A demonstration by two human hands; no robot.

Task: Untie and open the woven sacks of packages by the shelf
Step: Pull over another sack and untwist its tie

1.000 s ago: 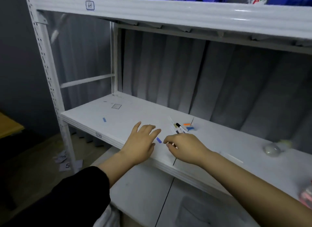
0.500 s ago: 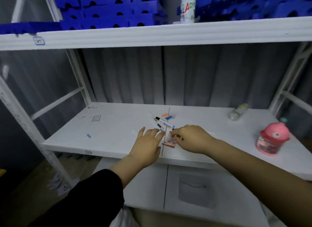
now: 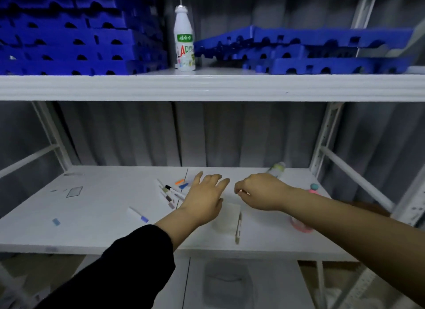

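- Your left hand (image 3: 204,200) lay over the middle shelf (image 3: 96,216) with fingers straight and spread, holding nothing, just beside a loose cluster of markers (image 3: 171,192).
- Your right hand (image 3: 261,191) hung above the same shelf with fingers curled under; whether they pinched some small thing could not be told.
- A pen (image 3: 238,228) lay on the shelf between and below your hands, near a pale sheet (image 3: 226,219).
- No woven sack was in view, so you had nothing of the task within reach there.
- Judging by the task, such sacks would be limp and slippery-weave, heavy with packages; you would do best to grip the tied neck, one hand steadying below the knot.
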